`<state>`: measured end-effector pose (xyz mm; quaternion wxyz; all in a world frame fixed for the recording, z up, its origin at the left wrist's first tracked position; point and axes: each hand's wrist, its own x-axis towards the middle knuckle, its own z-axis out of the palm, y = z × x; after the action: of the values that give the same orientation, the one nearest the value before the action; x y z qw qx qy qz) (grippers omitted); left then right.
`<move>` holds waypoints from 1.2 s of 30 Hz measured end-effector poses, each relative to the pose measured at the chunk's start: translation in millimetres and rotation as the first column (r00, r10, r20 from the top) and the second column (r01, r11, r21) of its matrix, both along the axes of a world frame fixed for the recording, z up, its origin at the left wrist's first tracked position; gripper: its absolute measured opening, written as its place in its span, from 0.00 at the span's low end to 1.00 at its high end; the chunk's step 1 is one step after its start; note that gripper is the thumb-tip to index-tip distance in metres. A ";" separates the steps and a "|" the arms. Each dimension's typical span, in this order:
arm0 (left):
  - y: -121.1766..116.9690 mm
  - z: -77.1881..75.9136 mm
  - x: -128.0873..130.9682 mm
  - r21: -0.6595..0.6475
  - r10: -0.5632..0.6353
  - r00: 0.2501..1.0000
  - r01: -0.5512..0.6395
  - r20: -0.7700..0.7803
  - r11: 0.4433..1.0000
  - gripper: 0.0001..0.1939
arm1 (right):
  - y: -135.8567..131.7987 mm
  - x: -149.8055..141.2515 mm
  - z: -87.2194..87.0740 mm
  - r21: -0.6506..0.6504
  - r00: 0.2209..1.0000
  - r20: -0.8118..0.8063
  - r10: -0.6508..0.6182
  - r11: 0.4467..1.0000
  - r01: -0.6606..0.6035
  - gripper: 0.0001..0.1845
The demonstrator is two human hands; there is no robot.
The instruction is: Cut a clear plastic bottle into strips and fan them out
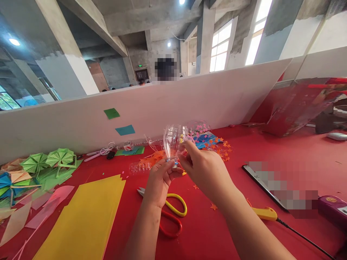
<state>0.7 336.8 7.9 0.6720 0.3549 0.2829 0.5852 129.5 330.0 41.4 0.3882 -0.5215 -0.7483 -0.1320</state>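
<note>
A clear plastic bottle top (171, 139) stands with its neck down and its flared, ribbed part upward, above the red table. My left hand (162, 178) grips it by the neck, its fingers closed around the lower end. At the right side of the plastic, my right hand (204, 164) is bent, with thumb and forefinger pinched on its edge; the exact contact is partly hidden. Below my left wrist lie scissors (177, 204) with one yellow and one red handle loop. Behind the bottle top are orange paper stars (222, 146) and pink stars (200, 128) near clear plastic.
Yellow paper sheets (86, 213) and folded green paper umbrellas (61, 157) lie left. To the right are a phone (264, 186), a yellow-handled corded tool (264, 213) and a purple object (332, 209). A white partition (162, 104) borders the table's far side.
</note>
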 end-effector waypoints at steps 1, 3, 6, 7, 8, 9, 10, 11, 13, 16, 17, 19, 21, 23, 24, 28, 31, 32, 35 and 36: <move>0.4 -0.1 0.3 -0.004 0.000 1.000 0.000 0.008 1.000 0.07 | 0.6 -0.2 -0.3 0.007 1.000 -0.009 0.009 1.000 -0.009 0.05; 1.4 -0.3 0.5 -0.013 0.009 0.999 -0.008 0.039 1.000 0.06 | 1.2 -0.7 -0.6 0.046 0.999 -0.028 0.032 0.998 -0.031 0.07; 2.5 -0.6 -0.1 -0.030 0.037 0.996 -0.034 0.084 0.999 0.05 | 0.4 -1.8 -0.7 0.101 0.997 -0.038 0.062 0.993 -0.058 0.10; 2.6 -0.6 -0.5 -0.035 0.045 0.995 -0.042 0.092 0.998 0.05 | 0.1 -2.2 -0.6 0.102 0.996 -0.042 0.074 0.992 -0.069 0.10; 2.4 -0.6 -0.7 -0.039 0.052 0.994 -0.049 0.094 0.998 0.05 | -0.3 -2.5 -0.5 0.094 0.995 -0.049 0.083 0.992 -0.078 0.09; 2.1 -0.4 -0.9 -0.037 0.056 0.994 -0.052 0.091 0.998 0.05 | -0.4 -2.8 -0.4 0.080 0.994 -0.058 0.088 0.993 -0.083 0.08; 1.7 -0.3 -0.8 -0.027 0.054 0.995 -0.052 0.084 0.998 0.05 | -0.5 -3.0 -0.3 0.062 0.994 -0.066 0.089 0.994 -0.085 0.06; 1.3 -0.1 -0.6 -0.011 0.049 0.996 -0.048 0.070 0.999 0.06 | -0.4 -3.0 -0.1 0.042 0.994 -0.072 0.086 0.996 -0.083 0.05; 0.6 0.2 0.2 0.029 0.027 0.999 -0.028 0.030 0.999 0.07 | -0.1 -3.0 0.4 -0.002 0.995 -0.074 0.073 0.997 -0.073 0.03; 0.6 -0.3 1.4 0.058 0.009 1.000 -0.008 -0.025 0.998 0.08 | -0.2 -3.2 1.8 -0.095 0.996 -0.085 0.042 0.994 -0.050 0.03; 0.8 -0.7 1.7 0.057 0.009 0.999 -0.007 -0.038 0.998 0.08 | -0.5 -3.5 2.4 -0.129 0.995 -0.092 0.024 0.991 -0.036 0.04; 1.1 -1.7 2.3 0.050 0.008 0.998 -0.005 -0.061 0.999 0.08 | -1.3 -4.4 3.7 -0.187 0.994 -0.104 -0.023 0.982 0.003 0.03; 1.1 -2.6 3.2 0.045 0.006 0.997 -0.002 -0.079 0.999 0.08 | -2.3 -5.2 5.0 -0.233 0.991 -0.114 -0.064 0.972 0.036 0.03; 0.7 -3.4 4.5 0.051 0.001 0.996 0.004 -0.095 0.999 0.09 | -2.9 -5.7 6.3 -0.275 0.988 -0.129 -0.079 0.961 0.041 0.03; 0.5 -3.8 5.3 0.054 -0.004 0.995 0.010 -0.101 0.998 0.09 | -2.9 -5.6 6.9 -0.292 0.987 -0.136 -0.081 0.956 0.038 0.04; 0.1 -5.8 7.1 0.060 -0.025 0.994 0.031 -0.108 0.998 0.09 | -1.2 -4.3 8.7 -0.347 0.987 -0.138 -0.088 0.937 0.036 0.08; 0.5 -7.0 6.8 0.052 -0.031 0.996 0.035 -0.088 0.998 0.10 | 0.1 -4.3 7.7 -0.353 0.990 -0.111 -0.085 0.935 0.041 0.09; 0.8 -7.1 6.5 0.041 -0.032 0.997 0.035 -0.074 0.999 0.09 | 0.2 -4.7 6.8 -0.340 0.992 -0.097 -0.085 0.939 0.047 0.08; 2.3 -7.1 5.5 -0.002 -0.037 0.999 0.037 -0.013 0.999 0.09 | -0.5 -6.3 3.5 -0.262 0.995 -0.069 -0.068 0.964 0.048 0.06; 2.9 -7.0 5.2 -0.011 -0.040 0.999 0.040 0.007 0.999 0.08 | -0.9 -6.4 2.7 -0.233 0.996 -0.067 -0.055 0.972 0.038 0.06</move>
<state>5.9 339.7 0.9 0.6864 0.3547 0.2769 0.5713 123.1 329.1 44.2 0.3484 -0.5849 -0.7317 -0.0338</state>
